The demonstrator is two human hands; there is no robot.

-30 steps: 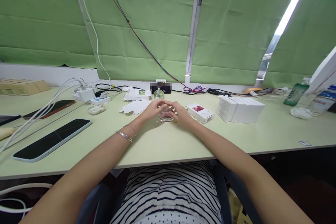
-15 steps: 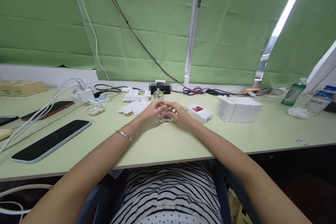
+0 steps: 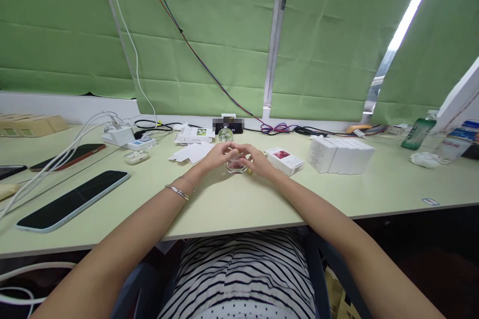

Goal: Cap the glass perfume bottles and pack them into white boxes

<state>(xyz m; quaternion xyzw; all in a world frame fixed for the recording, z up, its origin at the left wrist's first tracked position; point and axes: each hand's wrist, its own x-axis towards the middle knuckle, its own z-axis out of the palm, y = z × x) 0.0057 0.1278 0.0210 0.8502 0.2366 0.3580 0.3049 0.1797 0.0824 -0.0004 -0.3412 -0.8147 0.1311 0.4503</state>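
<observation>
A small clear glass bottle (image 3: 236, 165) with pinkish-red contents stands on the table, its top hidden by my fingers. My left hand (image 3: 220, 154) curls around its left side, with the fingertips at the top. From the right, my right hand (image 3: 256, 160) closes over the same bottle, and the fingertips of both hands meet above it. A small yellowish thing (image 3: 249, 171) shows beneath the right hand. Just behind the hands is a second glass bottle (image 3: 225, 134) with a greenish tint. Right of the hands lies a white box (image 3: 284, 160) with a red picture.
White sheets of paper (image 3: 192, 152) and a white carton (image 3: 194, 134) lie back left. Several white boxes (image 3: 340, 155) stand in a row at right. A phone (image 3: 73, 199), cables and a power strip (image 3: 141, 143) occupy the left; a green bottle (image 3: 418, 132) stands far right.
</observation>
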